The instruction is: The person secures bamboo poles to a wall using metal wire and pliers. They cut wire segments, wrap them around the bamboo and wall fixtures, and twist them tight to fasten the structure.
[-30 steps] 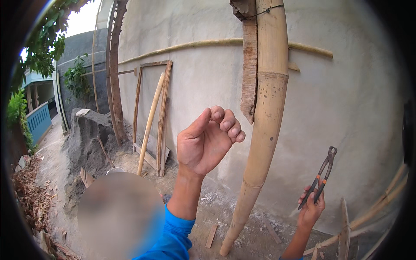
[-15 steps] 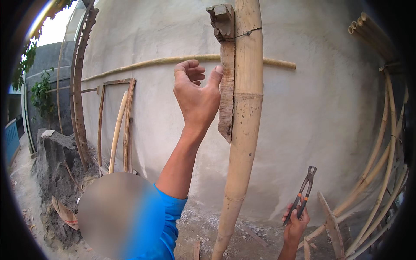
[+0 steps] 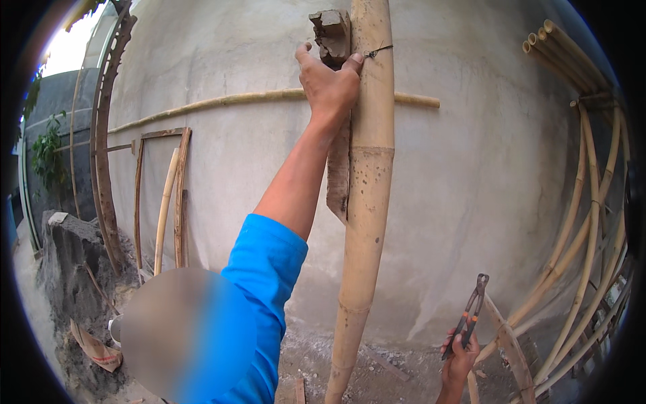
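A thick upright bamboo pole (image 3: pixel 369 202) stands before me, with a strip of wood (image 3: pixel 338 178) along its left side. At the strip's top a rough, broken-edged block (image 3: pixel 332 34) juts out to the left. My left hand (image 3: pixel 330 84) is raised and curled around the wood just below that block. Its thumb presses near the twisted end of a dark tie wire (image 3: pixel 380 50) looped around the pole; the other fingers are partly hidden. Low on the right, my right hand (image 3: pixel 461 353) grips end-cutting pincers (image 3: pixel 471 311) by their dark, orange-banded handles, jaws up and apart from the pole.
Behind the pole is a grey plastered wall (image 3: pixel 471 202) with a horizontal bamboo pole (image 3: pixel 229 101) against it. Bamboo lengths (image 3: pixel 592 202) crowd the right side. A wooden frame (image 3: pixel 178 195), a grey sand heap (image 3: pixel 70 256) and a torn sack (image 3: pixel 97 347) are on the left.
My left hand has moved up from beside the strip, its fingers closing around the wood under the block. The right hand still holds the pincers, slightly lower in view.
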Demonstrator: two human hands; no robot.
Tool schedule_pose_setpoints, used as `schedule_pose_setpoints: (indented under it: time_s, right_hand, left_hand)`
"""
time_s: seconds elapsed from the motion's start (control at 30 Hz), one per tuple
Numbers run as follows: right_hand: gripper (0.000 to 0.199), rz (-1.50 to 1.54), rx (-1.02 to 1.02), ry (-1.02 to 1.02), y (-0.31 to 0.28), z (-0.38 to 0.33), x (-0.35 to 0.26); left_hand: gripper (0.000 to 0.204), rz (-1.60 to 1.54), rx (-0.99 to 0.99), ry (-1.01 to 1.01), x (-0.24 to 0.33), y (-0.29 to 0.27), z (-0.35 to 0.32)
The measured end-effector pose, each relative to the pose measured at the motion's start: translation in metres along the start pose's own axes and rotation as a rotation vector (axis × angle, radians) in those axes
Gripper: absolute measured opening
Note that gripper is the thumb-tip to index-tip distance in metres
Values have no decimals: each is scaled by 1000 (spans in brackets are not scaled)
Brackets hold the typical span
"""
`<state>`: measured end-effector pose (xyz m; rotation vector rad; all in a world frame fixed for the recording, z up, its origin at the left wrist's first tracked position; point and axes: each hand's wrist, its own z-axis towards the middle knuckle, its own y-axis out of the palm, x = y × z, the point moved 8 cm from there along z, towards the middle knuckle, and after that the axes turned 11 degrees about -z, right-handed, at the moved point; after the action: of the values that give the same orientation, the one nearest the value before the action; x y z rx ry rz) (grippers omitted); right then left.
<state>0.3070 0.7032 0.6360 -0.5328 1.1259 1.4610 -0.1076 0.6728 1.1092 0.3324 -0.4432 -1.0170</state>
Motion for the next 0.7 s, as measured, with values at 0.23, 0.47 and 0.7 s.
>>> schedule_pose_setpoints:
  time_s: [0.23,0.47,0.7]
  right_hand:
    - [54,14,-21,29,-2,2,14]
    - [59,146,-186,80,31,45,57]
    - [71,54,-428,82,33,94,137]
  left_hand:
    - [57,-149,-169,-150,3,6,-8]
    - [59,-27,-148,-157,17,3,-15]
    - [60,381,-98,115,26,-89,-83]
